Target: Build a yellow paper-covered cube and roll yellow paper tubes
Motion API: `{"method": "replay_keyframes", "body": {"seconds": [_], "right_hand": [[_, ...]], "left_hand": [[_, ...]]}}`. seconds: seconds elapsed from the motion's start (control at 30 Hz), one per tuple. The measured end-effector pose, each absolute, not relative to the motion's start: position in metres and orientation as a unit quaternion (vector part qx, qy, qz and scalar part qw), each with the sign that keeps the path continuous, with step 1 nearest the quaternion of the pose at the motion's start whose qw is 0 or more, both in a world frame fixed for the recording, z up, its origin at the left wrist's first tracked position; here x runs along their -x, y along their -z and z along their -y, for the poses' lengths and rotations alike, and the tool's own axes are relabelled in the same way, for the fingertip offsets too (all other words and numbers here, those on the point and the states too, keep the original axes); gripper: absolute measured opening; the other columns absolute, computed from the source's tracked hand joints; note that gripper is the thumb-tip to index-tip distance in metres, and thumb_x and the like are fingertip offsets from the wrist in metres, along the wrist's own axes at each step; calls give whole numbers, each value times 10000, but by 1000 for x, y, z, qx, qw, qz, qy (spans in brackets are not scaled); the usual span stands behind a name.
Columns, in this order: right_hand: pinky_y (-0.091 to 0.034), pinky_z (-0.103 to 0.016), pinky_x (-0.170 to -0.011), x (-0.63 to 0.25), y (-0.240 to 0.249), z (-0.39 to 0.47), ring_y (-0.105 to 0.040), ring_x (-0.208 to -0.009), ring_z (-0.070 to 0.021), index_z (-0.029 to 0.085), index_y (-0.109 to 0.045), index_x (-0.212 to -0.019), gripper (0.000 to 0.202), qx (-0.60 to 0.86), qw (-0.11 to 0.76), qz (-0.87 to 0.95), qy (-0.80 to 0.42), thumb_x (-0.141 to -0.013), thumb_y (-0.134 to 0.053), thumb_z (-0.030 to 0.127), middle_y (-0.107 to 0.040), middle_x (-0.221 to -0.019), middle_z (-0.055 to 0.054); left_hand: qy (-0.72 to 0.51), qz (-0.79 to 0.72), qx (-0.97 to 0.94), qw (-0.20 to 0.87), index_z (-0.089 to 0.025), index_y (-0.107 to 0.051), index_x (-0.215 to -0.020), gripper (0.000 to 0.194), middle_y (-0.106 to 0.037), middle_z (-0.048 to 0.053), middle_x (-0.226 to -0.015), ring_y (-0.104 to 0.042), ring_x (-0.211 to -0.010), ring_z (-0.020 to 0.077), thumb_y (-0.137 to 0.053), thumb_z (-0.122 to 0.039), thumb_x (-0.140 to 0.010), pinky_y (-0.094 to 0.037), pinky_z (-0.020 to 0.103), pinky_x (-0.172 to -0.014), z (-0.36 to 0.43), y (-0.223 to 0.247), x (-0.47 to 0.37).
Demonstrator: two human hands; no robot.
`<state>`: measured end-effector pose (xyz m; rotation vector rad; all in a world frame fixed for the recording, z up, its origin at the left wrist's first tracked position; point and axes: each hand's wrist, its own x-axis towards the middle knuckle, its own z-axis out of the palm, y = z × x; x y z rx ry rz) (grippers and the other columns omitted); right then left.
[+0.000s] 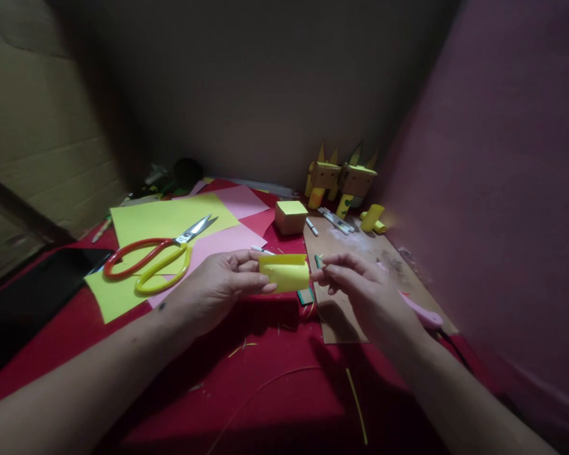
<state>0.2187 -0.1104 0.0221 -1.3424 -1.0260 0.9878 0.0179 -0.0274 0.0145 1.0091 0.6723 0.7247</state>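
Note:
A small yellow paper tube (284,275), lying sideways with a loose flap along its top, is held by my left hand (220,281). The thumb and fingers grip its left end. My right hand (355,278) is closed beside the tube's right end, a fingertip at its edge. A small green-edged piece (318,261) shows at the right fingertips; most of it is hidden. Below and behind the tube, a green-edged cardboard scrap (306,296) lies on the red cloth (265,379).
Red-and-yellow-handled scissors (164,256) lie on yellow paper (171,218) at left. Behind stands a yellow-topped cardboard box (291,218). Two cardboard figures (355,180), several white pens (336,221) and yellow rolls (372,218) are at back right. A pink glue gun (424,313) lies right.

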Motion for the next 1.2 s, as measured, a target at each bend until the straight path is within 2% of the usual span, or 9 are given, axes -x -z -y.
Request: {"method": "replay_keyframes", "body": {"seconds": [0.17,0.33,0.5,0.63,0.73,0.87,1.07,1.2], "right_hand": [[-374,-295,-618,-211,-23,95,-549,-638,-139,197,-631,-736,113,515,596,355,-503,-700,-710,269,-664,-647,2],[-377,-299,-551,-210,-24,91,-523,-563,-137,200,-602,-677,257,515,571,320,-553,-708,-763,398,-651,-625,-15],[-385,-273,-502,-210,-22,82,-532,-519,-120,182,-598,-686,329,526,560,353,-534,-656,-818,426,-639,-614,-8],[-373,-241,-460,-205,-21,79,-504,-498,-103,190,-567,-687,338,532,574,329,-528,-554,-849,320,-581,-582,30],[-361,-225,-436,-204,-20,79,-505,-512,-112,208,-554,-724,332,532,578,312,-535,-526,-817,252,-565,-588,39],[-386,-227,-432,-206,-19,79,-505,-515,-113,214,-552,-735,338,529,577,311,-538,-513,-807,233,-573,-604,38],[-373,-213,-419,-205,-20,78,-483,-462,-86,202,-560,-698,301,526,584,314,-532,-501,-787,202,-558,-564,44],[-353,-201,-397,-205,-19,78,-466,-421,-68,198,-552,-701,303,526,585,312,-533,-499,-778,180,-555,-553,52]], "left_hand": [[-346,-299,-488,743,-171,-768,-893,285,-794,33,-892,-757,-855,173,-831,-65,-636,-605,177,-770,29,-10,-17],[-337,-309,-513,726,-180,-759,-955,304,-796,24,-920,-753,-869,156,-816,-74,-676,-596,169,-788,30,-9,-17],[-341,-306,-522,719,-201,-751,-944,267,-797,-11,-871,-750,-807,114,-803,-84,-709,-583,126,-737,31,-8,-16],[-338,-321,-519,717,-206,-746,-947,265,-803,-8,-855,-752,-779,115,-788,-78,-719,-590,133,-725,31,-8,-17],[-333,-326,-518,717,-217,-743,-974,290,-805,-11,-868,-751,-778,107,-778,-71,-726,-584,119,-716,31,-9,-17],[-323,-328,-519,720,-215,-740,-1033,320,-809,21,-906,-755,-818,129,-774,-93,-738,-591,141,-736,33,-10,-17],[-337,-324,-532,706,-213,-762,-988,296,-800,25,-967,-751,-886,142,-750,-72,-728,-586,138,-787,30,-10,-14],[-346,-306,-501,732,-166,-759,-1013,209,-786,105,-1051,-747,-975,234,-713,-229,-819,-625,255,-836,28,-11,-13]]}}
